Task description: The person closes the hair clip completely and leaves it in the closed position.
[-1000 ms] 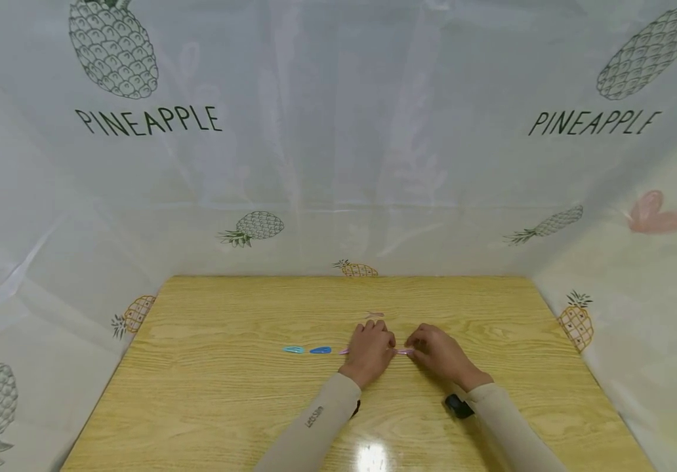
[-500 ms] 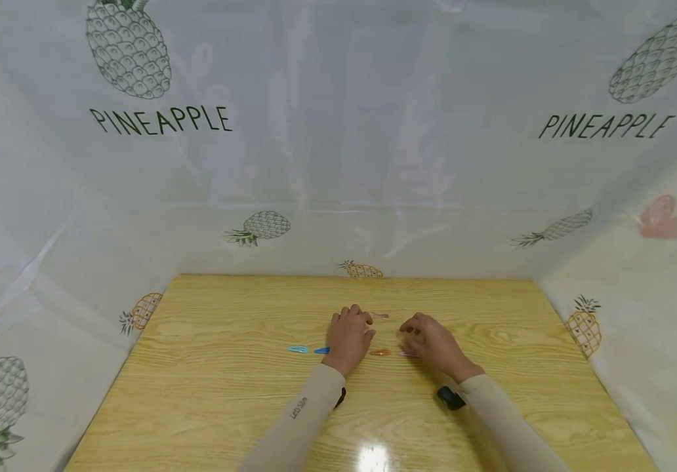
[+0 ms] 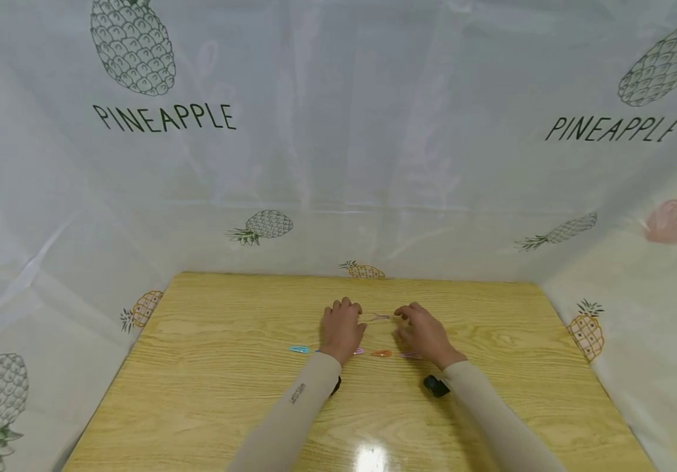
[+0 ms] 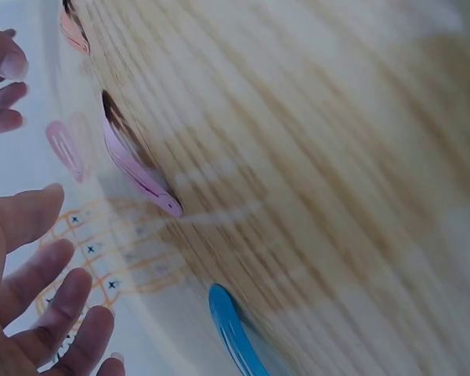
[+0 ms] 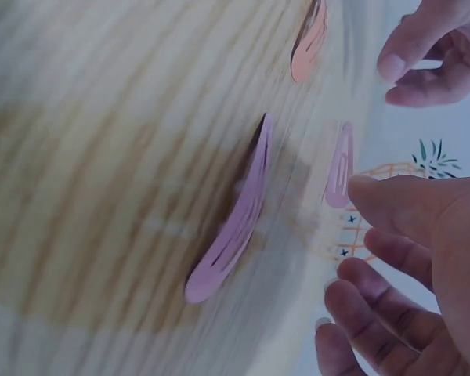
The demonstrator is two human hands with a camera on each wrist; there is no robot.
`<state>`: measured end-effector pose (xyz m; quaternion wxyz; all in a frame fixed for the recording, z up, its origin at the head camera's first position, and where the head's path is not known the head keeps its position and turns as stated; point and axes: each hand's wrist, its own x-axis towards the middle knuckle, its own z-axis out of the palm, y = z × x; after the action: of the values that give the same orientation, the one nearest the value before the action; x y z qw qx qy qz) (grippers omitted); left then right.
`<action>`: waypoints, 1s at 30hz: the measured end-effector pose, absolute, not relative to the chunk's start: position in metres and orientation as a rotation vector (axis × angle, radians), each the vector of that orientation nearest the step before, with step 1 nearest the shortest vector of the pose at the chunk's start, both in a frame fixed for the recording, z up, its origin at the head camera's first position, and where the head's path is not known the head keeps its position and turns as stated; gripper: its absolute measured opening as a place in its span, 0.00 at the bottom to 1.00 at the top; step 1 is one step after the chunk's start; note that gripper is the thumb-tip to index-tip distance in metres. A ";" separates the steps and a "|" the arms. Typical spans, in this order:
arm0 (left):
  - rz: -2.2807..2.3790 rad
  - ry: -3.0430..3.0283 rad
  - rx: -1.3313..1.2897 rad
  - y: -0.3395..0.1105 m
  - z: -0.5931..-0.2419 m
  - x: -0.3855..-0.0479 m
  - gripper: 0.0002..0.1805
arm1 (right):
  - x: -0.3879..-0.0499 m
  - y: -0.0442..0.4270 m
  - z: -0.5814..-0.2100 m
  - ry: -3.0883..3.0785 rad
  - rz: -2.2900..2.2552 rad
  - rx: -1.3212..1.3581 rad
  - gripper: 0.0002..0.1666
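My left hand [image 3: 341, 328] hovers over the row of hair clips with fingers spread, left of a pale pink snap hair clip [image 3: 381, 317] lying farther back. To that clip's right is my right hand [image 3: 427, 335], its fingers loosely bent and holding nothing. In the right wrist view, the right thumb [image 5: 392, 202] appears beside the pale pink clip [image 5: 341, 168]; contact cannot be told. A light blue clip [image 3: 299, 349], a pink-purple clip [image 4: 137, 168], an orange clip [image 3: 382, 354] and a purple clip [image 5: 231, 223] form the nearer row. The left arm mostly hides the darker blue clip [image 4: 235, 333].
The clips lie on a wood-grain table [image 3: 208, 393]. White sheeting [image 3: 338, 164] printed with pineapples stands along its back and sides. A black wrist device [image 3: 435, 385] sits at the right wrist.
Both hands have left the row and moved back towards the pale pink clip. The left hand also shifted left, uncovering the orange clip; the right hand let go of the purple clip.
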<state>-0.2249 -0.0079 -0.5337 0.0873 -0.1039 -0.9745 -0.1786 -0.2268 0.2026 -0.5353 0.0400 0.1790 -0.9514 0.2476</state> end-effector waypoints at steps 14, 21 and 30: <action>-0.402 -3.045 -0.350 0.005 -0.536 -0.241 0.16 | -0.246 0.183 -0.538 -3.004 0.706 0.500 0.14; -0.359 -3.033 -0.362 0.011 -0.538 -0.240 0.12 | -0.248 0.171 -0.542 -2.981 0.694 0.474 0.04; -0.388 -2.976 -0.440 0.013 -0.538 -0.241 0.04 | -0.248 0.166 -0.540 -2.990 0.652 0.445 0.04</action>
<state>-0.2411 0.0128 -0.5380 0.0540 -0.1447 -0.9797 -0.1278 -0.2481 0.1656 -0.5404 0.0245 0.1437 -0.9666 0.2107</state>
